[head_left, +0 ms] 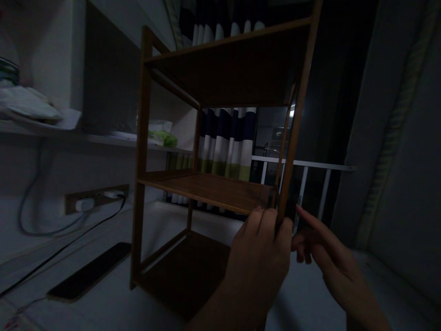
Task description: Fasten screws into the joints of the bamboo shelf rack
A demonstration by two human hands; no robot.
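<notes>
A brown wooden three-tier shelf rack [206,188] stands upright in front of me. My left hand [260,248] is closed around its front right post, just at the right corner of the middle board, and hides that joint. On the outer side of the same post, my right hand [324,250] has its index finger stretched toward the railing side, while the other fingers curl in close to the post. Whatever those curled fingers may pinch is too dark and small to make out.
A white wall shelf [103,139] with a green packet [163,138] runs along the left. Below it are a socket strip [98,197] with plugs and cords, and a long dark board [91,271] on the floor. Striped curtains [223,142] and a white railing [324,165] stand behind.
</notes>
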